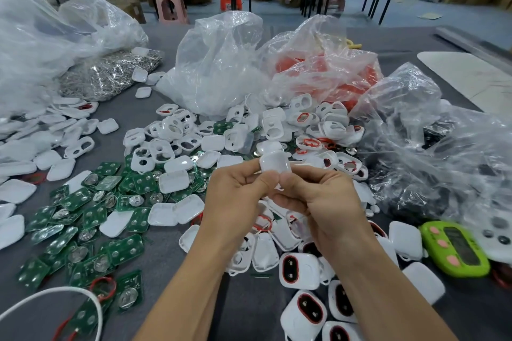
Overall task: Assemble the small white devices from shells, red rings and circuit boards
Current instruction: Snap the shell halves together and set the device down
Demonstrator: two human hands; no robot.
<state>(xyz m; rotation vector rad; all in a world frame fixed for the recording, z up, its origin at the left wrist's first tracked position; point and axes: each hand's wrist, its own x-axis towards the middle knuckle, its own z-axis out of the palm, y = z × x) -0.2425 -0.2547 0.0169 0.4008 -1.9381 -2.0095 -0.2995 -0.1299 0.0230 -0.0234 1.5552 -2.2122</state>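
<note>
White shell is pinched by the left hand and right hand above the grey counter, with green boards on the left, loose shells underneath and clear bags behind.

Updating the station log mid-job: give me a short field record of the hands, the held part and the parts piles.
held part: white shell, raised above the table
left hand: pinches the shell's left side
right hand: pinches its right side
circuit boards: green, scattered left of the hands
red rings: in clear bag, far right of centre
ringed white units: near, lower right
</note>
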